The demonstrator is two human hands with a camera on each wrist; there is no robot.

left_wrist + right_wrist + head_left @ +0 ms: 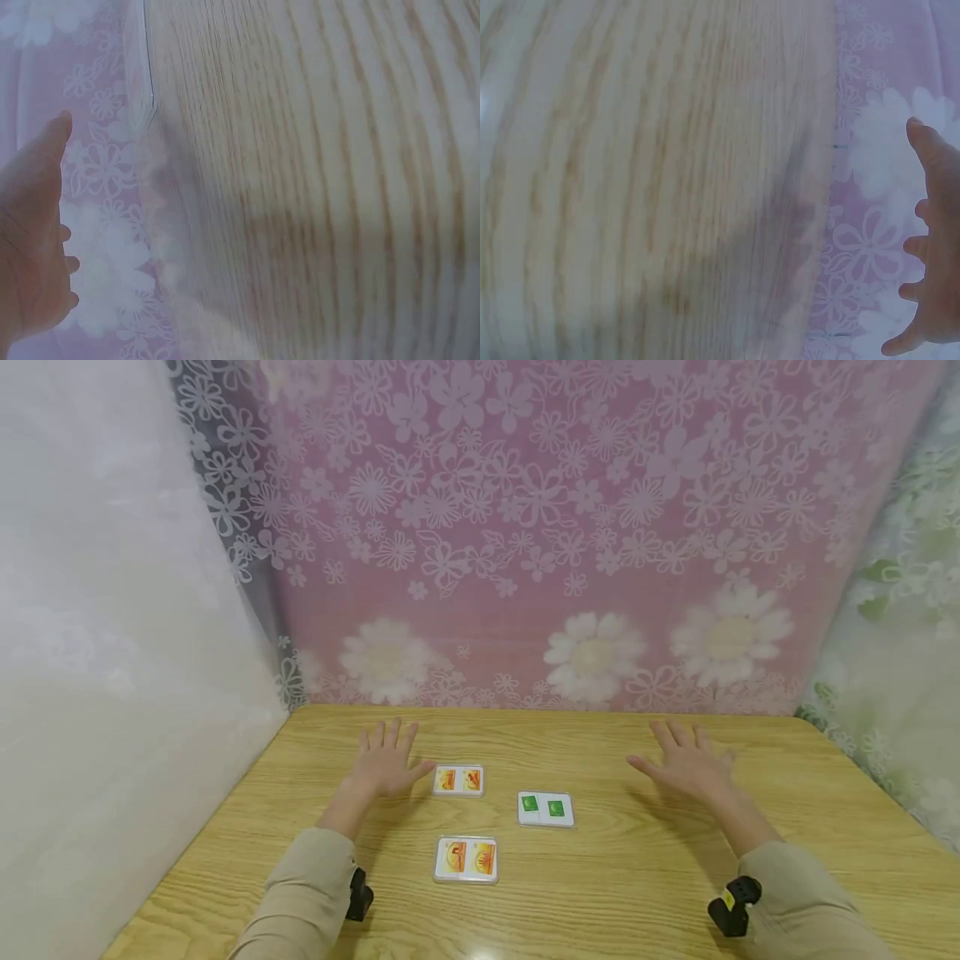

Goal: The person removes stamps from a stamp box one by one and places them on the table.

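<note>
My left hand [384,768] is held over the left part of the table with its fingers spread, holding nothing. Near its thumb lies a clear-cased card with two orange pictures [458,781]. A second cased card with orange pictures [466,860] lies closer to me. To the right of these is a cased card with two green squares [545,809]. Over the right part of the table, my right hand [692,770] is spread too, with nothing in it. The left wrist view shows the edge of a clear case [141,75] beyond the thumb.
All three cards lie on a wood-grain table [585,902]. A pink flowered cloth [480,568] hangs behind it. A white sheet [135,693] closes the left side, and a green-flowered cloth [900,635] hangs at the right. A small black camera sits on each wrist.
</note>
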